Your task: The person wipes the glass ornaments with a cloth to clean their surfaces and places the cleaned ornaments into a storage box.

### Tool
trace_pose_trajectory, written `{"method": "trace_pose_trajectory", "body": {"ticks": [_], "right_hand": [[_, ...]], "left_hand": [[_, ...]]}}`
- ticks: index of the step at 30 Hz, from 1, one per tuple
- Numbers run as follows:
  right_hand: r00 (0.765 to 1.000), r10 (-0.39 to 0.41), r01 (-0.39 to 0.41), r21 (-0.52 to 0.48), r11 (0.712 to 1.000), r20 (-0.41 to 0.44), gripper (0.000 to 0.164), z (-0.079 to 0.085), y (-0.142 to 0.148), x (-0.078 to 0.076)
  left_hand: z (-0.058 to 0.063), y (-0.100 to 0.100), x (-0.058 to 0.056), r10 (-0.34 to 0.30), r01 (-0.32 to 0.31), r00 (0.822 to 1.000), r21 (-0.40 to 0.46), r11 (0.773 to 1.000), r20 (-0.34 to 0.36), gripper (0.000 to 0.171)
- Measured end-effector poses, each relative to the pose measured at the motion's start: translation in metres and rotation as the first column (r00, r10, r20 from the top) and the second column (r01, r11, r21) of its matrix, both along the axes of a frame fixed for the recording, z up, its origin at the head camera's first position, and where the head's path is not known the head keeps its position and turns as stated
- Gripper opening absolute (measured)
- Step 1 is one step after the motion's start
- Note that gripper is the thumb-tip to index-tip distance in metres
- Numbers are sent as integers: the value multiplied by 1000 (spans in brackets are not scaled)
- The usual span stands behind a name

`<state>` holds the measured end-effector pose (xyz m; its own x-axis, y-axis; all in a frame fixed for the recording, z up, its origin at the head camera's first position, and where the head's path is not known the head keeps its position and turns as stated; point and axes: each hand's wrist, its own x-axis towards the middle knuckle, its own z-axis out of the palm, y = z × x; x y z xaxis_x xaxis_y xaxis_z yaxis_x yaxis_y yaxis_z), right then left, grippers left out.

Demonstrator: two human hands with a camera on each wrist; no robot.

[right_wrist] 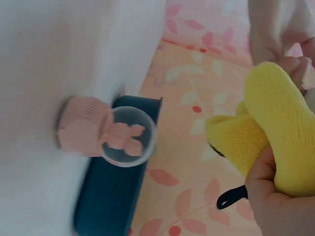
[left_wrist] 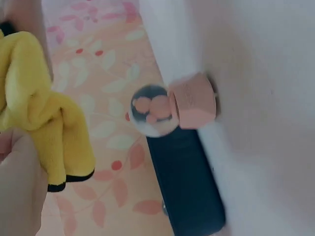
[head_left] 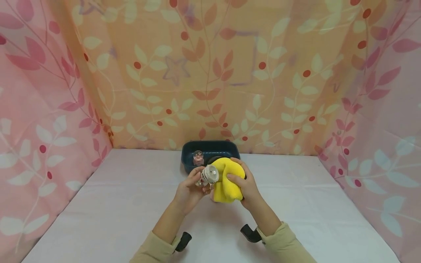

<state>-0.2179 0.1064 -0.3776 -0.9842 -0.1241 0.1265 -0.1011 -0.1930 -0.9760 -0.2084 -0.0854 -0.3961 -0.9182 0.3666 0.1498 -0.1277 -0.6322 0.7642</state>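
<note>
My left hand (head_left: 190,191) grips a small snow globe (head_left: 210,174) by one side, tilted so that its round whitish base faces up and right. Fingers hide much of its glass. In my right hand (head_left: 247,184) is a bunched yellow cloth (head_left: 228,179) with black edging, close beside that base. Whether cloth and base touch, I cannot tell. A pink snow globe (right_wrist: 81,126) stands upright on the table beneath the hands, mostly hidden by them in the head view. The right wrist view shows the cloth's black loop (right_wrist: 232,196) hanging free.
A dark blue tray (head_left: 210,144) stands at the back of the table (head_left: 131,204), close to the patterned curtain. Inside it, at the left, is another globe with a pink figure (head_left: 198,158). Patterned cloth walls enclose both sides.
</note>
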Motion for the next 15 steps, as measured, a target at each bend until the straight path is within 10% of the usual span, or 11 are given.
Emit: {"method": "trace_pose_trajectory", "body": {"ticks": [9,15], "right_hand": [[994,108,-108,22,994,2,62,12,-7,1],[999,33,-33,-18,999,2,58,5,-11,1]], "left_hand": [[4,0,-1,34,-43,999,-236,971,-42,23],[8,4,3,45,-50,999,-257,965,-23,46]]}}
